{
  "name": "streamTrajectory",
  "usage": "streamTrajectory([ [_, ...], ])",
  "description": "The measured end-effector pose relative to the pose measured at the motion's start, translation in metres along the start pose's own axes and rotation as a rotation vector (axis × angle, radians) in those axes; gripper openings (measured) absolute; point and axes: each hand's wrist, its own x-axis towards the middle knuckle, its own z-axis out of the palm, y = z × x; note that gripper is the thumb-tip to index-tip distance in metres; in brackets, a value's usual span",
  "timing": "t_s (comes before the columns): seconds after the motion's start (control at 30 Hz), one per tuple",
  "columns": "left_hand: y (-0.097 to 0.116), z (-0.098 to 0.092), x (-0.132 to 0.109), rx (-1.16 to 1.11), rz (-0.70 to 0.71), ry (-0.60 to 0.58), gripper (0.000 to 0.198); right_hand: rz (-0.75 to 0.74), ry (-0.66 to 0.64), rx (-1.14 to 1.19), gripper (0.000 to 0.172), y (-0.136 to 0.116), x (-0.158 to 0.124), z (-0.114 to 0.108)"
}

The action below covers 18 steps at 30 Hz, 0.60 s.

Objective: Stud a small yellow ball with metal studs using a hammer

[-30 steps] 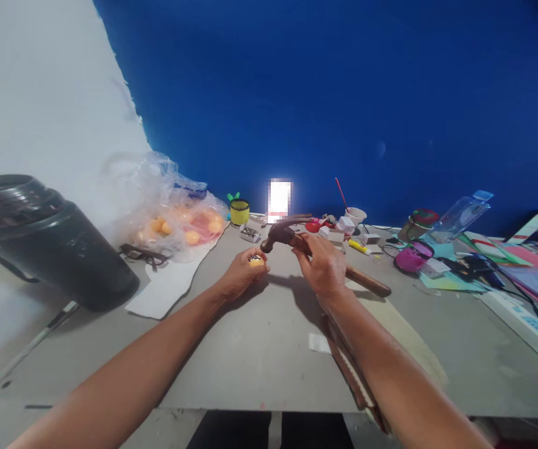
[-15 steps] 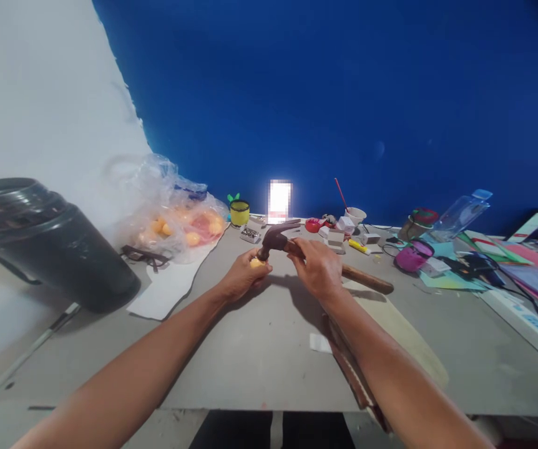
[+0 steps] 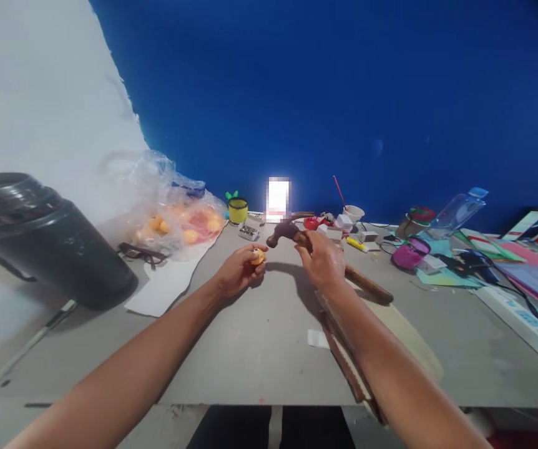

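Observation:
My left hand point(image 3: 239, 269) is closed around a small yellow-orange ball point(image 3: 258, 256), holding it between thumb and fingers above the grey table. A dark spot shows on the ball's upper side; what it is I cannot make out. In my right hand point(image 3: 324, 262) is a claw hammer point(image 3: 368, 285), gripped near its dark metal head. The wooden handle sticks out to the right behind the hand. The hammer's striking face points left, a little above and to the right of the ball, with a gap between them.
A large dark flask point(image 3: 48, 243) leans at the left, near glasses point(image 3: 142, 252) and a plastic bag of orange balls point(image 3: 189, 218). Small boxes, a yellow tube point(image 3: 356, 244) and a white cup point(image 3: 354, 214) stand behind. A power strip point(image 3: 515, 315) and papers lie at right.
The hammer head has lifted off the ball and moved to the right with my right hand. The ball, still in my left hand, is now more exposed.

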Motion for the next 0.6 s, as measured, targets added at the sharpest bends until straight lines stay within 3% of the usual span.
streamTrajectory([
  [0.17, 0.001, 0.000, -0.001, -0.043, -0.064, -0.063, 0.028, 0.095, -0.179, -0.069, 0.016, 0.020, 0.004, 0.009],
  [0.33, 0.001, -0.002, -0.001, -0.054, -0.083, -0.093, 0.025, 0.186, -0.333, -0.070, 0.024, 0.032, 0.002, 0.021],
  [0.47, -0.003, -0.004, 0.001, -0.065, -0.102, -0.085, 0.023, 0.181, -0.351, -0.122, 0.018, 0.035, 0.001, 0.026],
  [0.6, -0.008, -0.006, 0.002, -0.065, -0.087, -0.079, 0.026, 0.044, -0.191, -0.021, 0.016, 0.020, 0.002, 0.024],
])
